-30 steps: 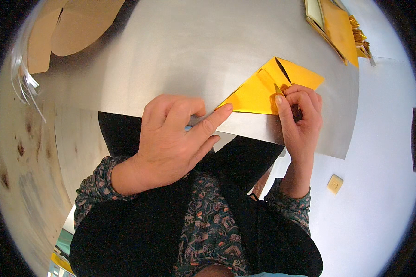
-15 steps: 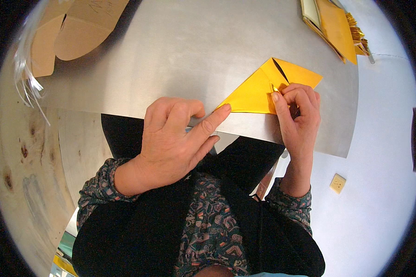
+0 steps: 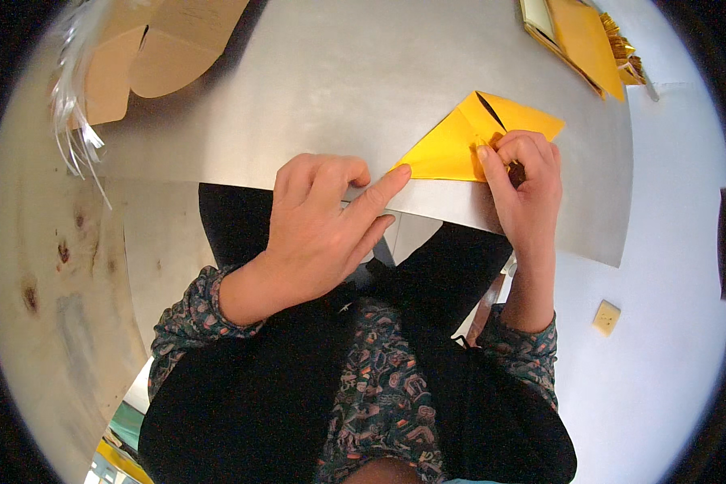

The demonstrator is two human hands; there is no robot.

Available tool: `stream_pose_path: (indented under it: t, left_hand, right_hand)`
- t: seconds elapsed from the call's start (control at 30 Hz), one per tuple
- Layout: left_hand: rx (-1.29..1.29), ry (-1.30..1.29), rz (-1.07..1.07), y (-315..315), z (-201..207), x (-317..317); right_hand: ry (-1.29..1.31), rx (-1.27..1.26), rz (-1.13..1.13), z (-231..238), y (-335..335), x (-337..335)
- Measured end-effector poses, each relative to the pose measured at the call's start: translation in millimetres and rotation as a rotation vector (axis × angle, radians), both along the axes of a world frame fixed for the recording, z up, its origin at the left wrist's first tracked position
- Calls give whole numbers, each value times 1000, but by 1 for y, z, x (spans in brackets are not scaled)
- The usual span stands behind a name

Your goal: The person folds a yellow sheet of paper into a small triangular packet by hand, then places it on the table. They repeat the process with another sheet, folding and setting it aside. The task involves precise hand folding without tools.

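A folded sheet of glossy yellow paper [image 3: 448, 149] lies on the metal tabletop close to its near edge. It has a pointed left corner and a dark slit between two flaps at the upper right. My left hand [image 3: 319, 222] rests its stretched index fingertip on that left corner; its thumb is apart and the other fingers are bent, holding nothing. My right hand [image 3: 531, 181] is closed in a pinch at the paper's right part, thumb against curled fingers, beside a small raised fold. The fingers hide part of that fold.
Brown cardboard [image 3: 181, 52] sits at the far left, with shiny white plastic strands [image 3: 77, 121] hanging beside it. A stack of yellow paper [image 3: 585, 40] lies at the far right edge, next to bunched gold pieces [image 3: 621, 48]. The grey tabletop [image 3: 331, 73] ends just before my body.
The whole view has shifted slightly, so everything sits a little higher and mostly further right. The pinch and the pressing fingertip stay nearly the same on the paper.
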State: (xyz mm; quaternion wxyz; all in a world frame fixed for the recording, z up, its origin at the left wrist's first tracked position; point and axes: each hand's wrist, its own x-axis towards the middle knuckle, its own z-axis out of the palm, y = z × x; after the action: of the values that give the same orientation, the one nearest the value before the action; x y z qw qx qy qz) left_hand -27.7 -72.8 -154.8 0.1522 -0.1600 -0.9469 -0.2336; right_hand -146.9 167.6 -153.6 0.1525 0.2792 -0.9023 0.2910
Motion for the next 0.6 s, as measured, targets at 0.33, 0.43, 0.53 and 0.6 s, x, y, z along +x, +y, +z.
stream_pose_path:
  t: [0.33, 0.43, 0.53, 0.6]
  left_hand:
    - [-134, 111, -98, -4, 7, -9]
    - [-180, 88, -187, -9, 15, -16]
    - [-222, 63, -279, -17, 21, -24]
    - [-204, 30, -297, -19, 23, -26]
  right_hand:
    - [12, -53, 7, -4, 7, -5]
    - [31, -80, 14, -5, 8, -6]
    - [25, -112, 6, -9, 9, -6]
    - [39, -122, 5, -12, 9, -7]
